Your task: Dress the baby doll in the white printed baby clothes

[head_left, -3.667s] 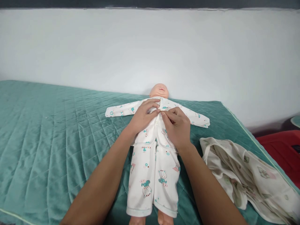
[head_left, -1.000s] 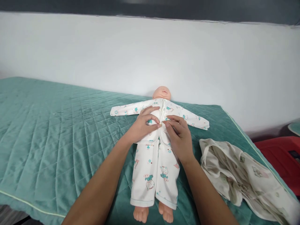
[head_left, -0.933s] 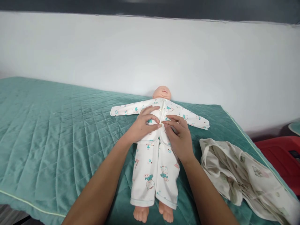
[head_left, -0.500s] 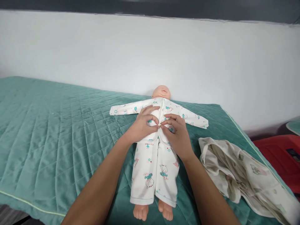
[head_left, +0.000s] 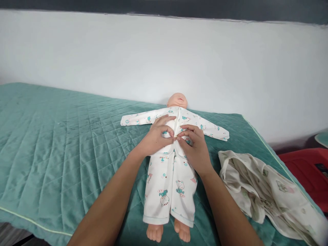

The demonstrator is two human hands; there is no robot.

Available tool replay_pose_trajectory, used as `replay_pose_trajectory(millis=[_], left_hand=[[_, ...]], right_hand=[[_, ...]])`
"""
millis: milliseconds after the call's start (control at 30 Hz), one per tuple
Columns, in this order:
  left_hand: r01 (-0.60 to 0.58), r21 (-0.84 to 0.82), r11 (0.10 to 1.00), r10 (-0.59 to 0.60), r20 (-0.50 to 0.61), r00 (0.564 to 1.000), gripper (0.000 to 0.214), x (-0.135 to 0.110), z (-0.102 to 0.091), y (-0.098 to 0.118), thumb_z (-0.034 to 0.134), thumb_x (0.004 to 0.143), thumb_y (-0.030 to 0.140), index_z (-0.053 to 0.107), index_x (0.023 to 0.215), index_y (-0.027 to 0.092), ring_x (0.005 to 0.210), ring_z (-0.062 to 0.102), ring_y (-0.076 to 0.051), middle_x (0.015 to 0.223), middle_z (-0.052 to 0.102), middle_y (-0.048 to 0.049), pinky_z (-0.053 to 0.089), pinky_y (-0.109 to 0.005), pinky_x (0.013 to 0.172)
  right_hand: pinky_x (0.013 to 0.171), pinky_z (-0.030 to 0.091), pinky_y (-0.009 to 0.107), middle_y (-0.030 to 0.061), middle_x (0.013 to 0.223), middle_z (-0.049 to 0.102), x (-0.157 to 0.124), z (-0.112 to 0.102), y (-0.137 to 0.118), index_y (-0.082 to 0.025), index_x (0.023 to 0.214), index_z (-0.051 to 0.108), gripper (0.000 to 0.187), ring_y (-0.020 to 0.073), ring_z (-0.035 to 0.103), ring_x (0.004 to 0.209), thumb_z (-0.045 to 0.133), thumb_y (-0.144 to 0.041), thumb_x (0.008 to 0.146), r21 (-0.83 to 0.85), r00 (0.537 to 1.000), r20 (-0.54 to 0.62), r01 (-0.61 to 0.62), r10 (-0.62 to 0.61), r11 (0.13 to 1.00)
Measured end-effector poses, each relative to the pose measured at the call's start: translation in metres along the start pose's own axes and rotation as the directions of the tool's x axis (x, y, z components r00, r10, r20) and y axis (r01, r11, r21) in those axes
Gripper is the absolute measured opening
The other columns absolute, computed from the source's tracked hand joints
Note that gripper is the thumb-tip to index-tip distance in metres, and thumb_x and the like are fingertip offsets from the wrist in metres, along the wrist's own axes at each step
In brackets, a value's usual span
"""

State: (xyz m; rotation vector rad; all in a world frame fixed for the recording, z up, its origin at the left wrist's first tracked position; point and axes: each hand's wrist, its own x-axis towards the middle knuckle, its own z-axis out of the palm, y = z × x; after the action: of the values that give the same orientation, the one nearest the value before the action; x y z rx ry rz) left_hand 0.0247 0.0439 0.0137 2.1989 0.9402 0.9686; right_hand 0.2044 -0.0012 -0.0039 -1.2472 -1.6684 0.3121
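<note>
A baby doll (head_left: 177, 99) lies on its back, its head toward the wall and its bare feet toward me. It wears a white printed baby shirt (head_left: 164, 112) with sleeves spread wide, and matching pants (head_left: 170, 188). At the shirt's front edge, low on the belly, my left hand (head_left: 159, 135) pinches the cloth between thumb and forefinger. My right hand (head_left: 194, 145) pinches the same spot from the other side, fingertips nearly touching the left ones. A small button seems to sit between them, mostly hidden. Higher up the placket another button (head_left: 176, 120) shows.
Under the doll spreads a green quilted cover (head_left: 64, 147) with a pale piped edge. A crumpled off-white printed cloth (head_left: 258, 184) lies to the right. Beyond that edge is a red plastic object (head_left: 304, 171). A white wall (head_left: 153, 58) rises behind the doll.
Both hands keep their pinch on the shirt's front with barely any finger movement. The whole view has shifted very slightly.
</note>
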Motion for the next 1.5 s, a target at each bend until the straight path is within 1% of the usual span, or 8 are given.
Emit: replay_pose_trajectory(millis=[500,733,833,933,1033,1133,1300,1500], left_hand=[[0.054,-0.079,0.995,-0.054,0.006,0.999,0.012,-0.0003,-0.0030,0.0007,0.068,0.085,0.032,0.067,0.077,0.023,0.151,0.025,-0.024,0.153,0.047,0.0000,0.021,-0.050,0.124],[0.047,-0.069,0.997,-0.041,0.089,0.995,0.009,-0.0018,-0.0065,-0.0010,0.068,0.086,0.033,0.070,0.084,0.024,0.154,0.015,-0.024,0.158,0.039,0.0016,0.016,-0.051,0.125],[0.059,-0.079,0.995,-0.054,0.068,0.996,0.009,-0.0017,-0.0057,0.0012,0.067,0.087,0.032,0.065,0.084,0.023,0.154,0.016,-0.025,0.158,0.039,-0.0010,0.021,-0.054,0.123],[0.070,-0.103,0.992,-0.067,0.033,0.997,0.013,-0.0017,-0.0043,0.0035,0.068,0.085,0.030,0.059,0.091,0.023,0.152,0.021,-0.025,0.157,0.040,-0.0041,0.026,-0.054,0.120],[0.078,-0.130,0.988,-0.077,0.016,0.997,0.019,-0.0021,-0.0036,0.0030,0.069,0.084,0.029,0.058,0.099,0.025,0.151,0.026,-0.024,0.158,0.038,-0.0052,0.030,-0.052,0.119],[0.084,-0.136,0.987,-0.084,0.010,0.996,0.017,-0.0025,-0.0038,-0.0002,0.065,0.087,0.028,0.061,0.103,0.025,0.150,0.027,-0.023,0.159,0.036,-0.0042,0.032,-0.048,0.118],[0.065,-0.130,0.989,-0.061,0.033,0.998,0.010,-0.0017,-0.0043,-0.0045,0.063,0.089,0.031,0.066,0.097,0.025,0.151,0.025,-0.024,0.159,0.037,-0.0013,0.038,-0.046,0.115],[0.051,-0.091,0.995,-0.049,0.025,0.998,0.010,0.0000,-0.0029,-0.0001,0.064,0.089,0.033,0.067,0.088,0.024,0.151,0.024,-0.025,0.156,0.042,-0.0020,0.026,-0.051,0.122]], right_hand=[[0.104,0.040,0.047,0.0037,0.119,0.064,0.0020,-0.0049,0.0025,-0.027,0.085,0.073,0.010,0.0242,0.056,0.116,0.063,-0.025,0.087,0.102,0.999,0.032,-0.003,0.000,0.995],[0.101,0.042,0.046,0.0029,0.120,0.065,0.0007,-0.0037,0.0005,-0.028,0.081,0.073,0.008,0.0239,0.055,0.111,0.066,-0.027,0.086,0.092,0.999,0.053,-0.014,0.009,0.996],[0.104,0.041,0.047,0.0033,0.119,0.065,0.0002,-0.0031,-0.0007,-0.027,0.082,0.073,0.008,0.0243,0.056,0.113,0.065,-0.027,0.086,0.088,0.999,0.038,-0.020,0.017,0.996],[0.105,0.041,0.046,0.0041,0.119,0.064,-0.0001,-0.0023,-0.0013,-0.026,0.082,0.071,0.008,0.0240,0.057,0.116,0.064,-0.025,0.087,0.116,1.000,0.012,-0.030,0.029,0.993],[0.104,0.042,0.045,0.0049,0.120,0.062,-0.0007,-0.0011,-0.0013,-0.026,0.087,0.070,0.007,0.0231,0.057,0.117,0.063,-0.024,0.087,0.144,0.998,-0.037,-0.053,0.059,0.988],[0.105,0.043,0.044,0.0049,0.121,0.061,-0.0015,-0.0001,-0.0016,-0.027,0.091,0.070,0.008,0.0223,0.056,0.119,0.064,-0.024,0.088,0.130,0.996,-0.054,-0.068,0.076,0.989],[0.108,0.041,0.044,0.0043,0.122,0.059,-0.0025,-0.0005,-0.0029,-0.027,0.090,0.070,0.008,0.0217,0.055,0.121,0.063,-0.023,0.089,0.104,0.997,-0.030,-0.063,0.067,0.993],[0.109,0.039,0.045,0.0037,0.123,0.060,-0.0024,0.0003,-0.0025,-0.027,0.090,0.070,0.009,0.0222,0.053,0.122,0.062,-0.021,0.089,0.081,0.999,-0.017,-0.041,0.043,0.996]])
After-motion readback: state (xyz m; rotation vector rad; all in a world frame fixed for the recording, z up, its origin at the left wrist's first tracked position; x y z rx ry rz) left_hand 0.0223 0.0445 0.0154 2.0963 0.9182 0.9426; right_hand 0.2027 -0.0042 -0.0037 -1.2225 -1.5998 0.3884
